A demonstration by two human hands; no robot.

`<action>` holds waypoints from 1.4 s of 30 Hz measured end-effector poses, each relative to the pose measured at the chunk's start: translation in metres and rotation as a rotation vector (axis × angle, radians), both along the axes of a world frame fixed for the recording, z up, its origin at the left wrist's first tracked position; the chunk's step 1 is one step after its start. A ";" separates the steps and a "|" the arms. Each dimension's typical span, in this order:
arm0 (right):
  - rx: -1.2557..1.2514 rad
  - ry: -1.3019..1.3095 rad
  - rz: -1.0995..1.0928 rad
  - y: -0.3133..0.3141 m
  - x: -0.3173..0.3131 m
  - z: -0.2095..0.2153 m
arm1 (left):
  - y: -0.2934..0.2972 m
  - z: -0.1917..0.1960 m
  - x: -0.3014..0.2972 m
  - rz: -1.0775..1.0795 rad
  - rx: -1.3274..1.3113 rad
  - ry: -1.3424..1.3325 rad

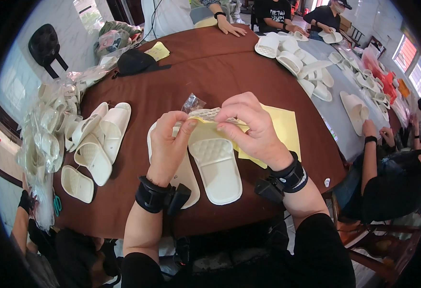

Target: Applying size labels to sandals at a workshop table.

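Both hands are raised over the table in front of me. A narrow sheet [205, 114], pale with rows of small marks and yellow along its edge, spans between them; it looks like a sticker sheet. My left hand [169, 139] pinches its left end between thumb and fingers. The right end is in the grip of my right hand [253, 127]. Just below lie two white slippers side by side: the right slipper [216, 168] shows its sole area plainly, while my left hand partly covers the left slipper [187, 185], which bears a small dark mark.
Yellow paper [284, 129] lies to the right, a crumpled clear plastic scrap [193, 102] just beyond my hands. White slippers [97, 139] and bagged ones [47, 129] are at the left, near teal scissors [57, 205]. A black cap [136, 62] sits far left. People handle slippers at a grey table [340, 105].
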State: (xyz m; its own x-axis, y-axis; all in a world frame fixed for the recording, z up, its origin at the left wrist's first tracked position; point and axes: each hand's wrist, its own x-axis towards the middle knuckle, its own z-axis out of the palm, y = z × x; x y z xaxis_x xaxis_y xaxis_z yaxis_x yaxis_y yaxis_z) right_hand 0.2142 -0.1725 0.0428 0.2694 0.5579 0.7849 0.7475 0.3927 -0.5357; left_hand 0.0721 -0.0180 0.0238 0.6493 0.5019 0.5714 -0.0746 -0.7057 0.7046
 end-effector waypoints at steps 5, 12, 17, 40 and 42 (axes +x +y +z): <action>-0.060 -0.132 0.025 0.000 0.001 0.003 | -0.002 0.001 0.000 -0.030 -0.019 -0.007; -0.080 -0.276 -0.123 -0.001 0.001 0.003 | -0.001 -0.006 0.001 -0.053 -0.009 0.006; -0.051 -0.324 -0.193 0.000 0.004 0.001 | -0.003 -0.006 0.002 -0.069 0.022 0.037; -0.045 -0.116 -0.061 0.001 0.002 0.001 | -0.007 0.002 0.001 -0.192 -0.141 0.036; -0.014 -0.156 -0.071 0.001 0.003 0.001 | -0.007 0.001 0.001 -0.207 -0.158 0.032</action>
State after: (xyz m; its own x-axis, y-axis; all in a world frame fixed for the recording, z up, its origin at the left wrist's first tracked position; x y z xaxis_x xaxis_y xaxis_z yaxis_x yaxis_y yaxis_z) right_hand 0.2171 -0.1713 0.0435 0.1837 0.5530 0.8126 0.8479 0.3291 -0.4157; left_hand 0.0733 -0.0248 0.0247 0.7641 0.4377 0.4739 -0.1819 -0.5585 0.8093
